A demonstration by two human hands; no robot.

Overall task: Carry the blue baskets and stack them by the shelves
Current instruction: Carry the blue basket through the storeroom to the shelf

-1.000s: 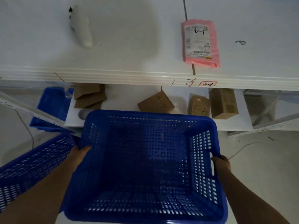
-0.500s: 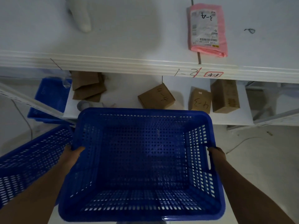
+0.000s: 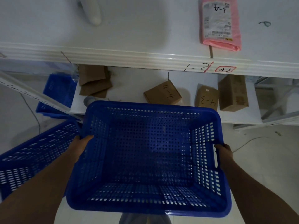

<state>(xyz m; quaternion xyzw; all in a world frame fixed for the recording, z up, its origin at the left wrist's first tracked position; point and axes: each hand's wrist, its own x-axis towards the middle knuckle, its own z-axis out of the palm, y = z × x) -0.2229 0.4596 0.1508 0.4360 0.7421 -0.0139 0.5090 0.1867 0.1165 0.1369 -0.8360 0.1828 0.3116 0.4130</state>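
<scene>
An empty blue perforated basket [image 3: 150, 156] fills the middle of the view, held up in front of the white shelves [image 3: 129, 59]. My left hand [image 3: 83, 143] grips its left rim and my right hand [image 3: 224, 152] grips the handle slot on its right side. A second blue basket [image 3: 34, 156] sits low at the left, partly behind my left forearm. A third blue basket [image 3: 56, 94] lies on the floor farther back beside the lower shelf.
The top shelf carries a pink parcel [image 3: 220, 25] and a white object [image 3: 92, 12]. On the lower shelf [image 3: 132, 81] lie several cardboard boxes [image 3: 162, 94] and flat brown envelopes [image 3: 93, 81]. A slanted white shelf post [image 3: 32, 94] crosses the left. A cable [image 3: 249, 141] trails on the pale floor at right.
The basket has sunk slightly in the view and drifted a little left while the shelves shifted upward. Both hands keep the same grip.
</scene>
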